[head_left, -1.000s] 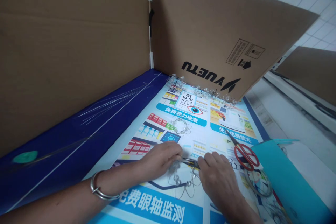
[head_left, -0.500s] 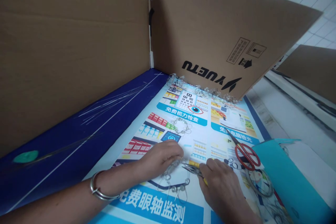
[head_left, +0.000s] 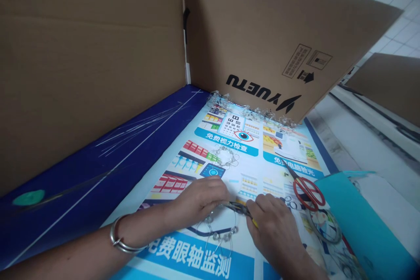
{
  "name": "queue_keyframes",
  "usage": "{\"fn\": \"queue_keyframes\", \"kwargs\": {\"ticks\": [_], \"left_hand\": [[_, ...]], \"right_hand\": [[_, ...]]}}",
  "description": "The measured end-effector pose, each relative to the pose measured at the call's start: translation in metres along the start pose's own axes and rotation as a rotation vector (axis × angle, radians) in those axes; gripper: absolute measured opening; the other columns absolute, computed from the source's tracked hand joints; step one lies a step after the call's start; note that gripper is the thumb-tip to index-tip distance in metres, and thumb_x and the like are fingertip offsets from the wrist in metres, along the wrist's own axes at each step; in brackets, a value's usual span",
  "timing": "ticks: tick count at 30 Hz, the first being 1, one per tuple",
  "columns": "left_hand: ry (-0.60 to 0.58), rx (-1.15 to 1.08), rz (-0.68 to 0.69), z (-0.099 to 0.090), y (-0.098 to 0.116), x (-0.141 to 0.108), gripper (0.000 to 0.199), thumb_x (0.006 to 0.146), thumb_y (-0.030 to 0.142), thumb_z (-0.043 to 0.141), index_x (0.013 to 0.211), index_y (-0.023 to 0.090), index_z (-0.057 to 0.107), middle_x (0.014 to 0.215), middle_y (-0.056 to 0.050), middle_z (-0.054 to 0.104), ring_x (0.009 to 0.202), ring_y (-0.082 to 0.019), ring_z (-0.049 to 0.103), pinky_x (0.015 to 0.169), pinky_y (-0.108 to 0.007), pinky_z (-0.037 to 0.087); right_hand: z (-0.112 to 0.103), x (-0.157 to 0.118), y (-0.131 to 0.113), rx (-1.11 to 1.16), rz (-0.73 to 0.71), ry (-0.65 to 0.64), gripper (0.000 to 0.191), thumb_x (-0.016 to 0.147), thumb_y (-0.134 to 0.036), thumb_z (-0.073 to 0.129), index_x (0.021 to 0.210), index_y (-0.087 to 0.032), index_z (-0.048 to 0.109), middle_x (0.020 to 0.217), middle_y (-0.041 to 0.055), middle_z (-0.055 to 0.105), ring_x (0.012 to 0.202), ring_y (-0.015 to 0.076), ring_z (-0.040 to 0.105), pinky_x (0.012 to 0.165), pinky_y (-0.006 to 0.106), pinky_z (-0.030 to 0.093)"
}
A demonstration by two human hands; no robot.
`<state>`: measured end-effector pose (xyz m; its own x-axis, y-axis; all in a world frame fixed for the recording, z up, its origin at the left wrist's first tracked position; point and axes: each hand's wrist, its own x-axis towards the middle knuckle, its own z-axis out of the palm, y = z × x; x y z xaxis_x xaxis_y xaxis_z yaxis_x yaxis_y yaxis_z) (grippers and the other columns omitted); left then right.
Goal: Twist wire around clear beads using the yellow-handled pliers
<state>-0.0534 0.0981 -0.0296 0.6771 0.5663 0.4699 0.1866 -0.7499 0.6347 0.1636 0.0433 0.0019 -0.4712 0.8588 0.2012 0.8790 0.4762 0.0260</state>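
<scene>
My left hand is closed in a pinch on a loop of wire strung with clear beads, which hangs below the fingers over the printed sheet. My right hand is wrapped round the yellow handles of a pair of pliers. The jaws of the pliers reach left to my left fingertips; their exact bite on the wire is hidden. Beyond my hands another beaded wire ring lies flat on the sheet.
Red-handled scissors, a wire coil and a turquoise folder lie at the right. Several beaded wire pieces line the foot of the cardboard wall. Cut wires and a green item lie left.
The pliers have moved slightly left and turned more level, their tips now meeting my left fingertips. My right hand has risen a little, and the beaded loop still hangs from my left hand.
</scene>
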Motion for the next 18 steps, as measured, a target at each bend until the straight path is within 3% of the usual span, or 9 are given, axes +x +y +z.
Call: {"fn": "queue_keyframes", "kwargs": {"ticks": [18], "left_hand": [[-0.046, 0.051, 0.012, -0.0018, 0.0043, 0.0019, 0.021, 0.083, 0.005, 0.035, 0.081, 0.018, 0.052, 0.074, -0.002, 0.055, 0.072, -0.015, 0.047, 0.066, -0.028, 0.038]], "right_hand": [[-0.0009, -0.0002, -0.0032, -0.032, -0.021, 0.010, 0.007, 0.074, -0.014, 0.055, 0.076, -0.021, 0.058, 0.070, 0.0017, 0.052, 0.069, 0.0169, 0.042, 0.062, 0.030, 0.023]]}}
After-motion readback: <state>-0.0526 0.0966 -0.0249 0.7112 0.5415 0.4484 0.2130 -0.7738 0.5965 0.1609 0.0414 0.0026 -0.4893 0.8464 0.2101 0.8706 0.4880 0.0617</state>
